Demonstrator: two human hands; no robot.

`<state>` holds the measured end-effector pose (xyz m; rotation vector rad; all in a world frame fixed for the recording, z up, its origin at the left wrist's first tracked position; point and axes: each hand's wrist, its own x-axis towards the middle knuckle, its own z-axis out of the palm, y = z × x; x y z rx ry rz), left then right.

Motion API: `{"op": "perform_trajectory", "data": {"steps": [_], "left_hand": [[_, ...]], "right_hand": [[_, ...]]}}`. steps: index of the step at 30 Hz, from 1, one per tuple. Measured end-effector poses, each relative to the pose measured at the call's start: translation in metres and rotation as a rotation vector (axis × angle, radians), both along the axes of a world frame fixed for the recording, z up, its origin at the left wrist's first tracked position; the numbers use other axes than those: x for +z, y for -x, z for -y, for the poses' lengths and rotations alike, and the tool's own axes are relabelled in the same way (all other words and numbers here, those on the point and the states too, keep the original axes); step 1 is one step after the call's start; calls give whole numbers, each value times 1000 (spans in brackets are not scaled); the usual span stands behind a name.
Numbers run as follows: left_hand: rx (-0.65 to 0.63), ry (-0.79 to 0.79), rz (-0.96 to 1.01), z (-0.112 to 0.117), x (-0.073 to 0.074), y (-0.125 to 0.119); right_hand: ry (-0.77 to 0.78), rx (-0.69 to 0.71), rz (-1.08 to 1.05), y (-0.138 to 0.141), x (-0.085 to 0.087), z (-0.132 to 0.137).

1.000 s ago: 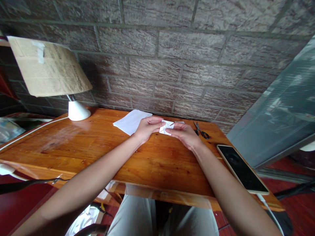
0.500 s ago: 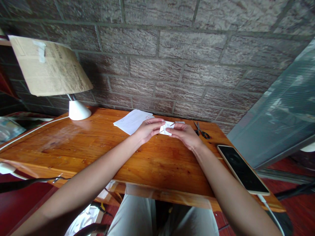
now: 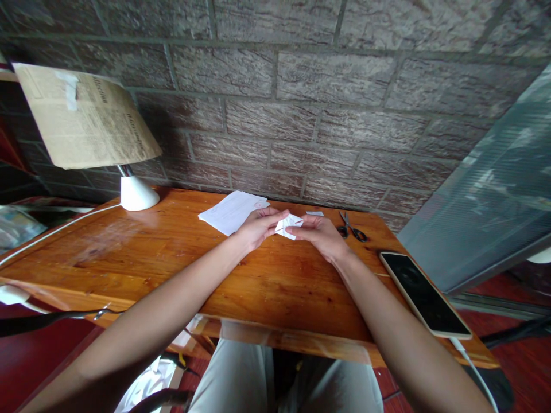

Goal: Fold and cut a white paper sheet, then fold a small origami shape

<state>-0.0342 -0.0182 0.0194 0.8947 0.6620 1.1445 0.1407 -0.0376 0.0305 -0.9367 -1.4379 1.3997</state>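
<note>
A small folded piece of white paper [image 3: 288, 224] is held between both hands just above the wooden desk [image 3: 172, 258], near its far edge. My left hand [image 3: 257, 228] pinches the paper's left side with its fingertips. From the right, my right hand [image 3: 321, 235] pinches the other side, fingers curled. A tiny white paper scrap [image 3: 314, 213] lies on the desk just behind the right hand. A white sheet of paper [image 3: 230, 211] lies flat behind the left hand.
Small black scissors [image 3: 350, 229] lie right of the hands. A dark smartphone [image 3: 424, 295] with a cable sits at the desk's right edge. A lamp [image 3: 133, 192] with a paper shade stands at the back left. A brick wall [image 3: 301, 115] backs the desk.
The folded paper has been lifted slightly off the desk and shifted a little left, uncovering the small scrap behind it. Both hands kept their pinch.
</note>
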Motion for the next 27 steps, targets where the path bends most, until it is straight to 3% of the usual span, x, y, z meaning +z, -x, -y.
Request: {"op": "perform_trajectory", "data": {"steps": [10,18,27], "left_hand": [[-61,-97,-13,2,1,2],[50,-178,-75,-1,-4,1],[37,-250,-95,3,0,0]], "right_hand": [[64,-69,-67,-1,0,-4],[69,-53,-60,-2,1,-2],[153,-36,-109,-7,0,-7]]}}
